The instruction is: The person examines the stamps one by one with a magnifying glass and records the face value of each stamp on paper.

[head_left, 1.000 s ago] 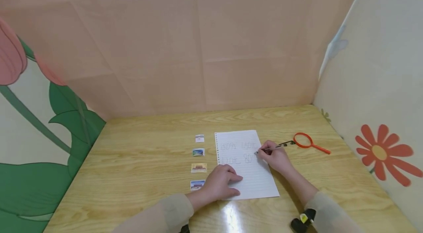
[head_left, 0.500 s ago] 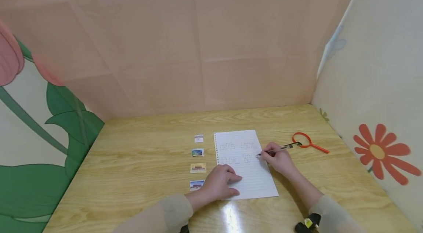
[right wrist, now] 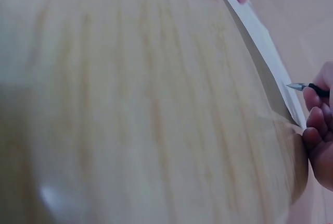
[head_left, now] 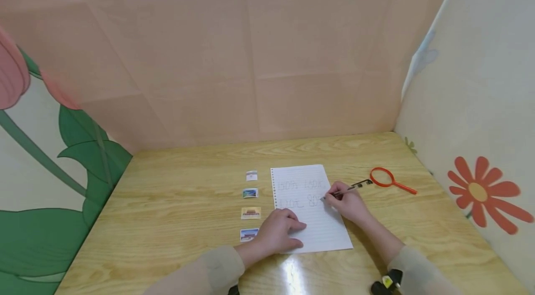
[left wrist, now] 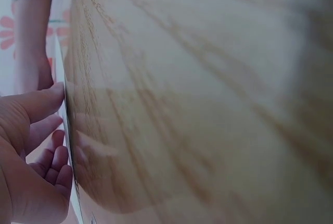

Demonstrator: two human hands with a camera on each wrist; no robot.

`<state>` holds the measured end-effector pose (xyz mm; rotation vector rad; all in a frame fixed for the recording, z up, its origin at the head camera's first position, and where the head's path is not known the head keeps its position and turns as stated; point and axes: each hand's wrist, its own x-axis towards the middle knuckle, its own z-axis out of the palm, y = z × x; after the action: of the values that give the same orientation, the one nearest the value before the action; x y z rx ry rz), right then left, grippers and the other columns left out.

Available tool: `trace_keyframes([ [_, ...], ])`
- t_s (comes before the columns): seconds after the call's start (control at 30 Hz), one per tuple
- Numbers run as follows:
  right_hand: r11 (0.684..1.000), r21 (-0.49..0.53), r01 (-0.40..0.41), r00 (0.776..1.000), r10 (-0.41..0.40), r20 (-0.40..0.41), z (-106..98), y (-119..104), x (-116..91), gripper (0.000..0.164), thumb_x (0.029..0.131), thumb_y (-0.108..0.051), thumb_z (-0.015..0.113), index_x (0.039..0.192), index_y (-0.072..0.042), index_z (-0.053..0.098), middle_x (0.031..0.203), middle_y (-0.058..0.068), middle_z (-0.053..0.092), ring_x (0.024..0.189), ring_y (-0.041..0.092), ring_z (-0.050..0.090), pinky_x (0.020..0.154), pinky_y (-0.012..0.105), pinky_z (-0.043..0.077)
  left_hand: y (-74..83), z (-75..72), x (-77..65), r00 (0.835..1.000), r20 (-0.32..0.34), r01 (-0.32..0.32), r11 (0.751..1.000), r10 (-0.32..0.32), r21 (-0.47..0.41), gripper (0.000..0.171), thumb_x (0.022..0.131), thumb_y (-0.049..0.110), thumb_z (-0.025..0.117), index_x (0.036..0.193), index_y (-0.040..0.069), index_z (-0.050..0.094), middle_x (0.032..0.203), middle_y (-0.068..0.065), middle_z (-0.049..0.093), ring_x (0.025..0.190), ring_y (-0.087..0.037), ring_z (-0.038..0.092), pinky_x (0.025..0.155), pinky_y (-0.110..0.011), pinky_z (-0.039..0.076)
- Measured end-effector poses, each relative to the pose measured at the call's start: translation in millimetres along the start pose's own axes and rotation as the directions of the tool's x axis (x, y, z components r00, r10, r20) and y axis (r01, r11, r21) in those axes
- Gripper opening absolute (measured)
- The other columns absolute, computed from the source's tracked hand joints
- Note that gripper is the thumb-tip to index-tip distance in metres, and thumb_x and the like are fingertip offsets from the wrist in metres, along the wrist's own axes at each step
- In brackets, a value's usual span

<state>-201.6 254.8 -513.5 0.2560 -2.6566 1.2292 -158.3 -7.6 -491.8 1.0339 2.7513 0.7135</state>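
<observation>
A lined sheet of paper [head_left: 322, 234] with punched holes down its left side lies on the table, with handwritten numbers on its upper half. My right hand [head_left: 350, 203] pinches a pen [head_left: 346, 190], its tip at the writing beside "80". In the right wrist view the pen's metal tip [right wrist: 297, 86] shows close to the paper. My left hand [head_left: 277, 232] rests on the lower left of the sheet, thumb and fingers spread. Left of the paper stand several stamps in a column: a pale one [head_left: 251, 175], a blue-green one [head_left: 250, 193], a yellow one [head_left: 251, 213] and a blue one [head_left: 247, 234] partly behind my left hand.
A red magnifying glass [head_left: 393, 181] lies right of the paper, just past the pen's rear end. The wooden table [head_left: 167, 202] meets a pink cloth backdrop [head_left: 200, 53] at the back and a flower-patterned panel [head_left: 472, 114] on the right.
My right hand and the pen have shifted slightly over the sheet, first to the right and down, then back left beside "80". The left hand stays in place.
</observation>
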Motion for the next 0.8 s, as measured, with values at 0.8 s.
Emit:
trace_keyframes([
  [0.8,0.996,0.061,-0.06,0.998,0.058,0.031,-4.3,0.0,-7.2,0.007,0.088,-0.005,0.07,0.086,-0.004,0.063,0.075,0.0,0.061,0.06,0.012,0.051,0.051,0.024,0.044,0.4,-0.8,-0.3,1.0,0.001,0.003,1.0,-0.003,0.002,0.043,0.077,0.034,0.085,0.118,0.024,0.074,0.107,0.008,0.063,0.099,-0.008,0.051,0.089,-0.024,0.041],
])
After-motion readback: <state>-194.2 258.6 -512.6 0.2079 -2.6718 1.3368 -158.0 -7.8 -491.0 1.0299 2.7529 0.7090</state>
